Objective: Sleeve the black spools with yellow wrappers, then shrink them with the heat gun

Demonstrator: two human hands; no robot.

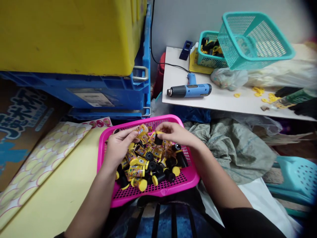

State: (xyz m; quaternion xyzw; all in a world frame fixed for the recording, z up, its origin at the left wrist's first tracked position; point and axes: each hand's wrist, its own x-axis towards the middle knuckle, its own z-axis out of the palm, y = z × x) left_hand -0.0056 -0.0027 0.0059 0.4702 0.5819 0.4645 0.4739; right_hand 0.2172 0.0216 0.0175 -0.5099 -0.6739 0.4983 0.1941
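A pink plastic basket (170,118) rests in front of my body. It holds many small black cylinders with yellow caps, some wearing printed yellow sleeves, such as one capped cylinder (136,171) near the front. Above its left half, my left hand (121,142) pinches a small printed plastic sleeve (142,129) between thumb and fingers. To the right, my right hand (173,133) is closed on a black cylinder with a yellow top (158,138), with no printed sleeve visible on it. A small gap separates the two hands.
A blue heat gun (195,91) lies on a white shelf (170,71) ahead right, near teal baskets (255,39) and loose yellow rings (259,91). Blue crates (99,96) and a yellow bin (66,36) rise ahead left. Right of the pink basket lies grey-green sacking (230,145).
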